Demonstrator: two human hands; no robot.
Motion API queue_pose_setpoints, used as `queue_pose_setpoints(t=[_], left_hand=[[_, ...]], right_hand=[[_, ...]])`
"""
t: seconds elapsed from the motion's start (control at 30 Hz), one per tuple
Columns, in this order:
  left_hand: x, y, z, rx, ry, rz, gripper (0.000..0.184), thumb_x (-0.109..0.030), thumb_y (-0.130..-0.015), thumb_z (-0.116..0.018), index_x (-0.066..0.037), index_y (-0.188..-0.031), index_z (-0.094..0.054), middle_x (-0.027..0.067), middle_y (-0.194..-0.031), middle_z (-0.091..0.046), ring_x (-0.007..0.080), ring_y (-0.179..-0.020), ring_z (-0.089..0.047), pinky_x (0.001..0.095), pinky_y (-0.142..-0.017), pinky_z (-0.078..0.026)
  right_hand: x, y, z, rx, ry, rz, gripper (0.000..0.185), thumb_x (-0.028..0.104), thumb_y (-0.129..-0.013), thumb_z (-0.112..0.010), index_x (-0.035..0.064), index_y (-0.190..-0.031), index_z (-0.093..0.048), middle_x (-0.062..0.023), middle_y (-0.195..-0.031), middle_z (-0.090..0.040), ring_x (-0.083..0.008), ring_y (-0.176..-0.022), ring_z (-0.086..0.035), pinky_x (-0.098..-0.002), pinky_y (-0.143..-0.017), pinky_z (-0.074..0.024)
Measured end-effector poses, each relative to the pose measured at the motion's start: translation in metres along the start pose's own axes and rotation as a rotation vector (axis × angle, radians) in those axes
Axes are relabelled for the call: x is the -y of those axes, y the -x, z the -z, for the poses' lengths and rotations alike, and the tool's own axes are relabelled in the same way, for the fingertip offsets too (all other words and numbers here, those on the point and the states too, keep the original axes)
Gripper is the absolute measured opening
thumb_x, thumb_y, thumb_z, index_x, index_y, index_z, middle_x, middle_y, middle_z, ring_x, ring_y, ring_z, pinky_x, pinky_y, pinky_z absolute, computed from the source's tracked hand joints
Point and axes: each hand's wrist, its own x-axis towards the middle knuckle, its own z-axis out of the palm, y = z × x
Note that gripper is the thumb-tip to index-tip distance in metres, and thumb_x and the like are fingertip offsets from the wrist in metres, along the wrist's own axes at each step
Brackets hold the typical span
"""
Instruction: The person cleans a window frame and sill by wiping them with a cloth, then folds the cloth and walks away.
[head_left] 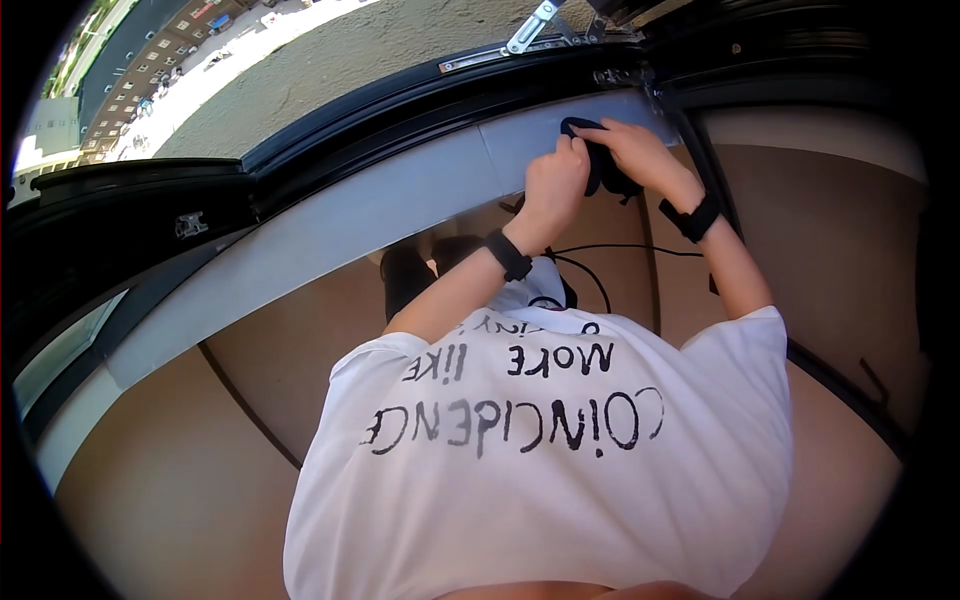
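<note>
Pale sill point(300, 235) runs beneath a black window frame point(400, 118), at which one person stands. Fingers of the left hand point(558, 185) are curled tight, pinching the near edge of a dark, soft-looking item point(596, 165); those of the right hand point(640, 150) grasp its upper part, index finger stretched across it (remaining fingers partly hidden). Item is located between both hands, over the right-hand portion of the sill. Each wrist carries a black band point(510, 255). Nearer the body, a thin black cable point(625, 247) passes below the forearms, beyond a white lettered shirt point(560, 490). Farther out, a metal hinge arm point(530, 28) and a rough outdoor surface point(400, 50) are noted, with buildings point(150, 75) beyond
</note>
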Motion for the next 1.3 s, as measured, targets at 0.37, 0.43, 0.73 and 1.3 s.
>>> queue_pose_setpoints(t=[0.37, 0.43, 0.73, 1.3], left_hand=[[0.010, -0.005, 0.003, -0.095, -0.211, -0.135, 0.016, -0.004, -0.073, -0.062, -0.001, -0.088, -0.056, 0.0086, -0.079, -0.058, 0.0189, -0.054, -0.062, 0.0277, -0.047, -0.049], [0.015, -0.004, 0.007, -0.073, -0.163, -0.078, 0.013, -0.005, -0.075, -0.061, -0.004, -0.086, -0.054, 0.0089, -0.080, -0.058, 0.0240, -0.058, -0.065, 0.0315, -0.048, -0.051], [0.048, 0.024, 0.052, -0.009, -0.158, 0.034, 0.014, -0.005, -0.074, -0.062, -0.003, -0.086, -0.054, 0.0121, -0.084, -0.058, 0.0289, -0.063, -0.065, 0.0348, -0.051, -0.052], [0.180, 0.166, 0.197, -0.144, -0.214, 0.481, 0.029, -0.009, -0.083, -0.058, -0.010, -0.111, -0.062, 0.0109, -0.095, -0.059, 0.0346, -0.070, -0.064, 0.0423, -0.061, -0.053]], right_hand=[[0.005, -0.001, -0.028, -0.145, -0.082, -0.086, 0.051, 0.004, -0.085, -0.050, 0.0217, -0.132, -0.052, -0.0122, -0.095, -0.061, -0.0344, -0.090, -0.059, -0.0426, -0.075, -0.0489], [0.019, -0.006, -0.030, -0.179, -0.072, -0.110, 0.046, 0.007, -0.086, -0.051, 0.0189, -0.131, -0.054, -0.0131, -0.093, -0.062, -0.0351, -0.087, -0.059, -0.0438, -0.073, -0.0492], [0.086, -0.032, -0.046, -0.310, -0.077, -0.088, 0.035, 0.024, -0.091, -0.049, 0.0123, -0.123, -0.059, -0.0137, -0.086, -0.067, -0.0368, -0.076, -0.063, -0.0449, -0.064, -0.0508], [0.328, -0.112, -0.076, -0.239, -0.125, 0.065, 0.040, 0.027, -0.084, -0.059, 0.0067, -0.119, -0.062, -0.0154, -0.079, -0.067, -0.0331, -0.068, -0.065, -0.0404, -0.059, -0.0520]])
